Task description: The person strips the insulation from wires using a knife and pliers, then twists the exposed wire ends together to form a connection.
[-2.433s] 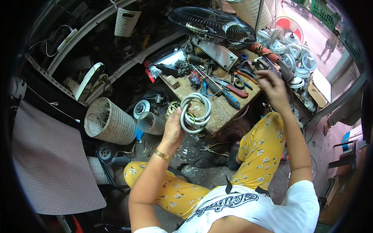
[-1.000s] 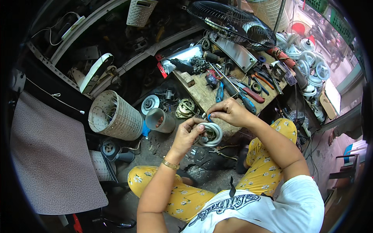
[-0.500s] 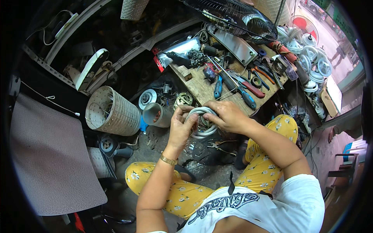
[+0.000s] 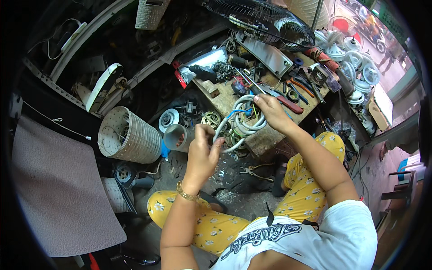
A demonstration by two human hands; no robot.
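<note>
A coil of light grey cable [image 4: 249, 128] hangs between my hands, its loops spread apart. Blue and yellow-green inner wires [image 4: 243, 111] show at a stripped part of it. My right hand [image 4: 271, 111] pinches the coil's upper right side, thumb on top. My left hand [image 4: 204, 152] is closed round one loop at the left; its fingertips are partly hidden. Behind the coil is the wooden workbench [image 4: 261, 145], with a red-handled tool [image 4: 290, 104] and orange-handled pliers [image 4: 302, 86] just beyond my right hand.
Left of my hands stand a grey cup [image 4: 179, 137] and a white woven bin [image 4: 130, 135]. Pliers [image 4: 256, 172] lie on the floor below the coil. A black fan cage [image 4: 265, 22] overhangs the bench's far side. White plastic wheel-like parts [image 4: 360, 67] pile up at right.
My hands have moved apart, the right one up and rightward. The tight coil has opened into looser loops, and its blue and yellow-green wires now show.
</note>
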